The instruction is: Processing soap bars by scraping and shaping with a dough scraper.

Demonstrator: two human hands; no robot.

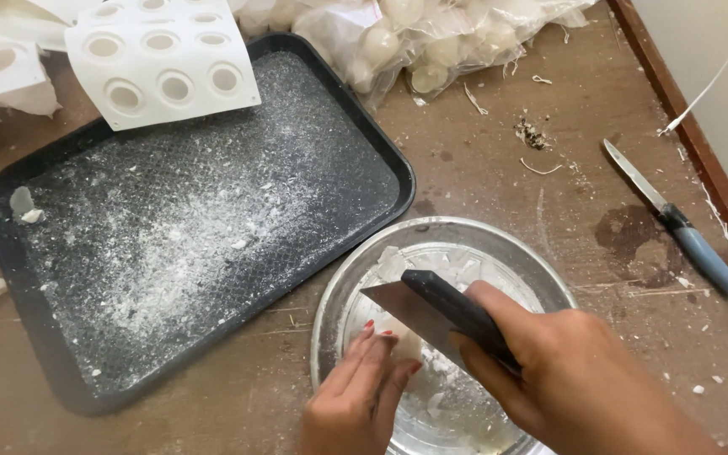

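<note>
A round metal bowl [465, 232] sits at the front of the brown table with white wax-like chunks and powder [457, 270] inside. My right hand [566, 379] grips a scraper [419, 307] with a black handle and a flat metal blade, held over the bowl. My left hand [360, 392] reaches into the bowl from the front and holds a white lump [406, 344] against the blade's edge.
A black tray [187, 227] dusted with white flakes lies to the left. A white mould with round cavities [157, 59] leans on its far edge. A bag of white balls [431, 38] lies at the back. A blue-handled knife [676, 221] rests at the right, near the table's raised wooden edge [693, 126].
</note>
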